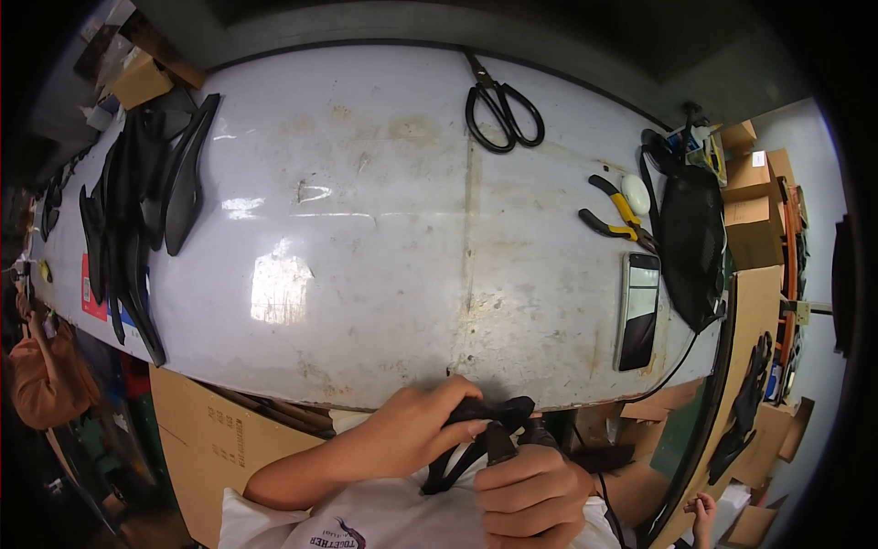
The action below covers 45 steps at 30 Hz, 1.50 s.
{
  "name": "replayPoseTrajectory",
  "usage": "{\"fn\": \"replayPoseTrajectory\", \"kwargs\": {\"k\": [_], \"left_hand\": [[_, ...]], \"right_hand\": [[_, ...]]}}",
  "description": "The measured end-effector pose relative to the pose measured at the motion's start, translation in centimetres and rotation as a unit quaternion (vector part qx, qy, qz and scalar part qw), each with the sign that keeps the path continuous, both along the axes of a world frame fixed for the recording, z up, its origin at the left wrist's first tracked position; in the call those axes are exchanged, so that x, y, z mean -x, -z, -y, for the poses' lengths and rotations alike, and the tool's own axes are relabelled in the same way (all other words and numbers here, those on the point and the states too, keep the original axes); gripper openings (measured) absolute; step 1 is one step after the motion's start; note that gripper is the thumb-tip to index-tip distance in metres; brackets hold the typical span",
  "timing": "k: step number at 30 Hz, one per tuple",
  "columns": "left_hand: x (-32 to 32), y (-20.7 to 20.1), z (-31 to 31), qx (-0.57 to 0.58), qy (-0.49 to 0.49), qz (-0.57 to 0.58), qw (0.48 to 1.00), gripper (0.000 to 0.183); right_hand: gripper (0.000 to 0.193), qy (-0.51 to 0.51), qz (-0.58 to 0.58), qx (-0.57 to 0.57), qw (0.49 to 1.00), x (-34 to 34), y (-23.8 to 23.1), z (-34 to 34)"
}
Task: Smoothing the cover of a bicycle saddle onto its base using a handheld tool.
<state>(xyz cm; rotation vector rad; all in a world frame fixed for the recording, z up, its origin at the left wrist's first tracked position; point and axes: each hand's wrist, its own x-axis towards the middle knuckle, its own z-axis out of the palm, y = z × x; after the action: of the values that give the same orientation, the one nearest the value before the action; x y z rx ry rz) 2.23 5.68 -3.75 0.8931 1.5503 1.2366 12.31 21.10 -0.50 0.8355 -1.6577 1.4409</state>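
Starting at the far left of the frame, a pile of black saddle shells (137, 220) is sitting stacked on the pale, scuffed workbench (366, 229), probably parked there just to keep them within reach.

Down at the bottom centre, the left hand (407, 430) is curling over the top of a black saddle part (480, 430), fingers wrapped around its upper edge and thumb underneath, so it looks like it's pinning the piece steady against the bench edge. The part's long axis is running on a diagonal, lower left to upper right, with the wider end pointing up toward the bench; the thin rails are trailing down toward the person's shirt.

Just right of that, the right hand (530, 499) is closing into a tight fist around a dark tool handle (500, 444) that's poking up into the part.

Further right, a phone (638, 311) is lying flat, with yellow-handled pliers (617, 215) above it and big black scissors (501, 105) at top centre.
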Motion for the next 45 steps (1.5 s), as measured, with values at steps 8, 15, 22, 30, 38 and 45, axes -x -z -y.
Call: {"fn": "replayPoseTrajectory", "kwargs": {"k": [8,15,22,30,38,45], "left_hand": [[-0.8,2.4,1.3,-0.047,-0.009,-0.056,0.997,0.038],[-0.1,2.0,1.5,-0.058,0.014,-0.013,0.998,0.034],[0.2,1.9,1.9,-0.039,0.022,-0.018,0.999,0.031],[0.5,1.7,1.9,-0.035,0.047,-0.032,0.998,0.034],[0.4,1.6,2.4,-0.04,0.01,-0.047,0.998,0.032],[-0.2,2.0,2.3,-0.049,-0.024,-0.056,0.997,0.032]], "right_hand": [[0.033,-0.036,0.019,-0.055,0.998,1.8,1.0,0.9],[0.021,-0.029,0.184,0.176,0.967,-0.4,0.9,0.3],[0.03,0.024,0.0,0.028,0.999,0.0,1.2,2.0],[0.028,0.06,0.051,0.005,0.997,-0.2,1.7,2.2],[0.033,0.064,-0.021,0.131,0.989,-0.2,3.7,3.9],[0.027,0.142,0.005,0.09,0.986,-1.7,4.2,3.8]]}}
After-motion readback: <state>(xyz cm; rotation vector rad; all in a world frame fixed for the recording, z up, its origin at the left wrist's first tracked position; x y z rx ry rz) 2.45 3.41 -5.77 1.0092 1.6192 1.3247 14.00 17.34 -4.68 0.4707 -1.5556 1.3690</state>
